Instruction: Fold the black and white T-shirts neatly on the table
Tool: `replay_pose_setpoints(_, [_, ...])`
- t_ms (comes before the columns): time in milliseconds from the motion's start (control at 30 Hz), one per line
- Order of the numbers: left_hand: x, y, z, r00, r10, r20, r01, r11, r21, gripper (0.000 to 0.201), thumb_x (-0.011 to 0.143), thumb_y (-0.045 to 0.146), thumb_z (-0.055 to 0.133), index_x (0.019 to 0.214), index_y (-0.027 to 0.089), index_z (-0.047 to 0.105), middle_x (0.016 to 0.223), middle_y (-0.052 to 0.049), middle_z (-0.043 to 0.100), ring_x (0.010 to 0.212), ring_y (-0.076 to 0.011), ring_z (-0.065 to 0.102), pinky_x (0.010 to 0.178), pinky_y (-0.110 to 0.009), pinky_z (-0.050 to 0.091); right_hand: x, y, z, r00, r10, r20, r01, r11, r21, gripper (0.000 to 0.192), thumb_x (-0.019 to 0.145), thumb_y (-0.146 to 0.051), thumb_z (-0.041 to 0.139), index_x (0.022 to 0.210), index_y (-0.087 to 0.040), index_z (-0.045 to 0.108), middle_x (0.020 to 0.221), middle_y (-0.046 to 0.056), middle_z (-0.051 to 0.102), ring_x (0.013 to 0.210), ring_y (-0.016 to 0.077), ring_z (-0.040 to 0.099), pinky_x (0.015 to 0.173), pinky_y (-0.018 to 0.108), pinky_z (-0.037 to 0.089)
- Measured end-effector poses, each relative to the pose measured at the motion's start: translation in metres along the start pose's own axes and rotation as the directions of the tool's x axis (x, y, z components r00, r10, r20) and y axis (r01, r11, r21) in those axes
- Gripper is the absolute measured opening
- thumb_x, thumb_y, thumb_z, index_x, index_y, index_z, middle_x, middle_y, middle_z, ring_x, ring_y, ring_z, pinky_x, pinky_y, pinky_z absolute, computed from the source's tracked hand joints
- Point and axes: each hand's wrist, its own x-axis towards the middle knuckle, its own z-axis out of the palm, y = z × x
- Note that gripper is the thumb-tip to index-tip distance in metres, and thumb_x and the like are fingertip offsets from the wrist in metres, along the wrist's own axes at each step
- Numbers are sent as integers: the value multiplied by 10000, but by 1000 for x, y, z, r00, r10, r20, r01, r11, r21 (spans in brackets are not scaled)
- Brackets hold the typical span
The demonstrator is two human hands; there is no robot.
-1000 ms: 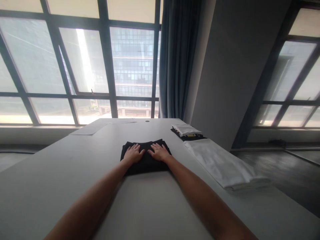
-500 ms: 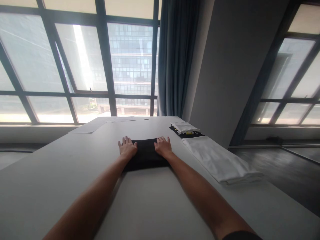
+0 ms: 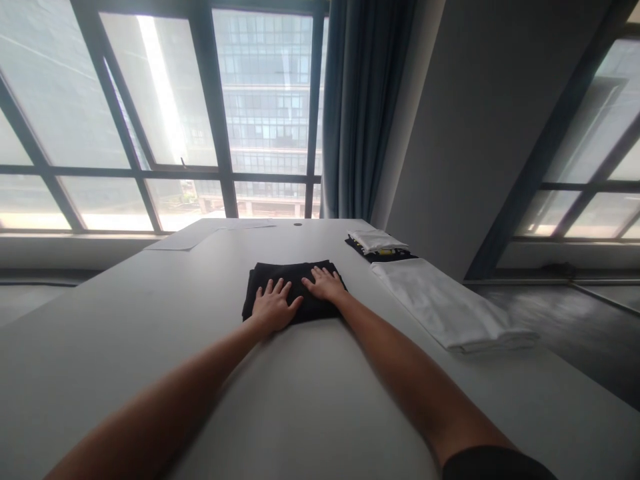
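Note:
A folded black cloth, perhaps a garment [image 3: 295, 275], lies flat on the white table [image 3: 310, 387] in front of me. My left hand [image 3: 274, 307] rests on its near left part, fingers spread and palm down. On the right part of the cloth lies my right hand [image 3: 324, 285], also flat with the fingers apart. Neither hand grips anything. The cloth's layers show along its left edge, and parts of it are hidden under both hands.
To the right lies a folded white cloth [image 3: 450, 303]. Beyond it sits a small stack with a white folded piece [image 3: 377, 241] over black fabric with yellow marks [image 3: 385, 253]. Paper sheets [image 3: 183, 241] lie at the far left. A blue curtain [image 3: 365, 113] hangs behind the table.
Both hands have shifted from the cloth's far corners onto its top surface, the left one nearer to me. The view has tilted slightly downward.

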Motion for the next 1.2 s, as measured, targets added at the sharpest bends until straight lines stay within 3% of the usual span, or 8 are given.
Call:
replay_pose_setpoints(267, [28,-14,-8,974,-213,79,217,975,-39,890,886,757,235,1576,201,319,1668,-100,163,1538,-340,113,1206,-568,175,5,13,-4,991,130,12,-130,991,16,828,964,-670,230,1607,-149,191,1677,78,105,1542,236,80,1218,515,92])
replay_pose_setpoints(533, [55,-59,-4,909,-411,68,415,907,-74,868,898,715,198,1583,191,291,1663,-123,188,1519,-351,194,1175,-614,213,4,14,-5,995,101,7,-101,994,38,815,967,-663,241,1601,-151,218,1676,87,123,1541,240,91,1216,516,127])
replay_pose_setpoints(667, [60,-77,0,917,-398,25,399,916,-53,835,910,687,193,1527,170,414,1604,-184,330,1491,-388,258,1128,-656,256,1,15,-5,997,72,-12,-71,995,68,772,976,-630,284,1582,-150,280,1669,102,167,1534,256,128,1210,501,166])
replay_pose_setpoints(733, [59,-87,0,918,-396,11,396,917,-42,809,918,673,182,1497,183,464,1580,-190,378,1482,-395,276,1108,-666,271,-2,16,-4,993,82,-84,-74,993,88,740,977,-585,338,1553,-120,338,1651,137,227,1512,280,197,1196,465,221])
replay_pose_setpoints(833, [52,-104,-2,911,-411,13,412,911,-26,787,931,652,160,1487,193,473,1600,-172,352,1495,-366,258,1126,-640,259,-4,19,-4,955,167,-244,-141,983,120,704,951,-522,445,1488,-67,412,1548,226,383,1412,339,373,1135,430,321])
replay_pose_setpoints(900, [43,-117,-3,915,-403,9,403,915,0,777,944,619,154,1506,163,435,1624,-166,303,1508,-338,232,1152,-602,245,-2,23,-6,932,230,-282,-191,969,158,719,919,-511,519,1469,-57,422,1466,251,466,1347,359,449,1099,430,362])
replay_pose_setpoints(1067, [21,-136,-5,969,-247,2,246,967,70,685,975,496,169,1473,116,447,1616,-155,332,1495,-309,269,1169,-525,261,14,37,-23,925,359,-125,-276,861,427,930,836,-457,678,1535,1,271,1445,256,508,1330,301,512,1058,349,432])
replay_pose_setpoints(1200, [14,-133,-8,978,-205,-38,207,974,91,607,987,471,187,1362,165,552,1565,-143,424,1453,-311,350,1133,-520,315,24,46,-34,965,263,-14,-204,779,593,942,794,-427,744,1532,-15,327,1476,240,493,1308,297,541,1027,344,472])
